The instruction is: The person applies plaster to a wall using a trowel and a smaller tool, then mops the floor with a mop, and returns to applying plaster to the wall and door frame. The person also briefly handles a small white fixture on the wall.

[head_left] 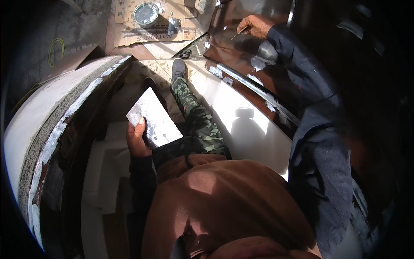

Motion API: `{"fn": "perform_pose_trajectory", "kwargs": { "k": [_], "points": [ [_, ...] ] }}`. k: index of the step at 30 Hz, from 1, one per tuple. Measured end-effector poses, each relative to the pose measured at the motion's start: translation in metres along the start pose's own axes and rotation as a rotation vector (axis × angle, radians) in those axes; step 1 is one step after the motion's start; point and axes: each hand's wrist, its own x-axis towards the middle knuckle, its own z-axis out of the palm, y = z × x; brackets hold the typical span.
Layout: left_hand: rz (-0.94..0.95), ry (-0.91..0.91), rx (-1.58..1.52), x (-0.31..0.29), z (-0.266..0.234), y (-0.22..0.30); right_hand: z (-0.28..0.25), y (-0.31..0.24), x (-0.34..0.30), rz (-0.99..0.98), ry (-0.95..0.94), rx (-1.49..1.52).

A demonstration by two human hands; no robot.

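White paste (48,151) is running in a long, uneven streak along the curved dark frame (73,142) at the left of the frame, so that edge is looking largely coated, though its ragged border is suggesting that smoothing is left to do. Nearer the centre, the left hand (137,138) is gripping a pale rectangular board (157,116) by its left edge, thumb pressing on top and the other fingers mostly hiding; grey smudges are marking the board's face, and how much usable paste it is carrying is hard to tell. At the upper centre, a round tub (145,15) is sitting on flattened cardboard (125,39), with grey-white residue showing across its top.

Toward the upper right, the right hand (256,26) is closing in a pinch around a thin spatula-like tool (239,32), holding it over the glossy brown panel (228,49); whether the tip is touching the surface is not showing clearly. White patches are dotting this panel and its lower long edge, with bare brown showing between them. The work here is seemingly standing partway: several spots are bearing paste, none is looking finished flush, and the far right is lying too dark for judging.
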Motion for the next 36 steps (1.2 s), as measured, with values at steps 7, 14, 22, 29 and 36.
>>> {"fn": "perform_pose_trajectory", "kwargs": {
  "k": [7, 14, 22, 29, 36],
  "points": [
    [-0.087, 0.072, -0.033, -0.004, -0.042, -0.028, 0.032, 0.056, -0.025, -0.275, -0.224, -0.525],
    [-0.103, 0.183, -0.056, -0.007, -0.064, -0.048, 0.082, 0.107, -0.009, -0.328, -0.243, -0.291],
    [-0.087, 0.138, -0.103, -0.007, -0.064, -0.046, 0.069, 0.043, 0.002, -0.277, -0.526, -1.067],
    [-0.08, 0.161, -0.093, -0.004, -0.062, -0.046, 0.077, 0.057, 0.002, -0.329, -0.403, -0.92],
    [-0.097, 0.137, -0.091, 0.0, -0.061, -0.044, 0.062, 0.082, 0.003, -0.48, -0.318, -0.821]
  ]
}}
